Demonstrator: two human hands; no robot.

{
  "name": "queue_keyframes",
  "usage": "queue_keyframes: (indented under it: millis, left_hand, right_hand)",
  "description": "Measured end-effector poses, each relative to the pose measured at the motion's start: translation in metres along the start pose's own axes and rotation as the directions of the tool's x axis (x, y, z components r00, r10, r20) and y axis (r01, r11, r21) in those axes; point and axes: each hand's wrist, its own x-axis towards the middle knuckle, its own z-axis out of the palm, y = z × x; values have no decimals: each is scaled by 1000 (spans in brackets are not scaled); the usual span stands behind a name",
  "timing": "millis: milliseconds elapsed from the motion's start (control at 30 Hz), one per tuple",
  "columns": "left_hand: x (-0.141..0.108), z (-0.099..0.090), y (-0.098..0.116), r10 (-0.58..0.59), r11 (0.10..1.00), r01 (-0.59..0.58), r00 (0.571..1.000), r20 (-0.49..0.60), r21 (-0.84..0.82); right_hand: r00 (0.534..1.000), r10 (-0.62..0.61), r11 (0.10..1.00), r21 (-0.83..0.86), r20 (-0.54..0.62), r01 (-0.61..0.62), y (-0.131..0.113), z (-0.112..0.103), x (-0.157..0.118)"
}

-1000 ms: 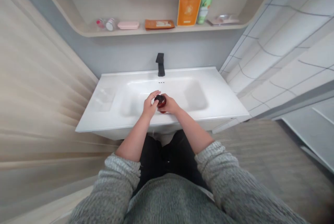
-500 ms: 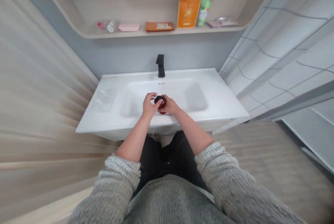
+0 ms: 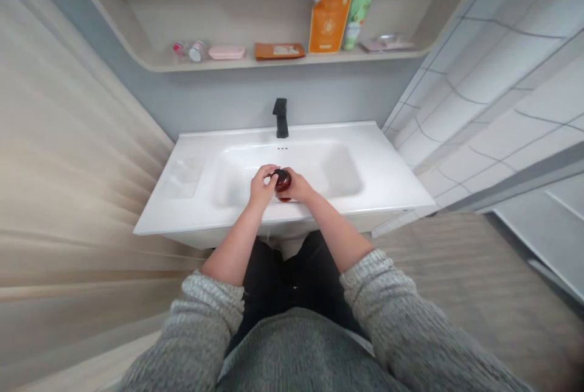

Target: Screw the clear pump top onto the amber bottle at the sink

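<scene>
A dark red-brown bottle (image 3: 283,182) with a black top is held over the front edge of the white sink (image 3: 337,164). My right hand (image 3: 297,185) is wrapped round its right side. At the bottle's upper left is my left hand (image 3: 263,184), its thumb and fingers closed at the black top. What the left fingertips grip, if anything, is too small to make out. The black faucet (image 3: 281,118) stands behind the basin, beyond both hands.
Above the sink runs a shelf (image 3: 237,64) with an orange pouch (image 3: 329,22), a green tube (image 3: 358,17), a brown packet (image 3: 279,51), a pink case (image 3: 227,52) and small bottles. A clear tray (image 3: 185,178) lies on the left counter. A curtain (image 3: 82,136) hangs at left.
My left thumb has drawn back left from across the black top, and the left fingers have come closer together. My right hand keeps its hold on the bottle. The view has tilted slightly upward.
</scene>
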Motion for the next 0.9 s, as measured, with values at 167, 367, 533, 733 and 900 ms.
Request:
queue_keyframes:
  millis: [167,367,533,733,900]
  left_hand:
    - [1,0,-2,-3,997,9,997,-79,73]
    - [1,1,-2,-17,1000,17,1000,24,7]
    - [1,2,-2,-32,997,34,999,-31,65]
    - [3,0,-7,-91,995,92,995,-33,45]
    - [2,0,-4,-53,998,55,997,62,-22]
  right_hand:
    - [1000,-10,1000,-7,8,10,0,0,0]
    - [1000,17,999,-30,-13,-18,-2,-1,0]
    - [1000,-9,1000,13,9,8,-3,-1,-1]
    - [1000,11,1000,-29,6,-11,-5,-1,-1]
    - [999,-31,999,17,-12,32,-9,-3,-2]
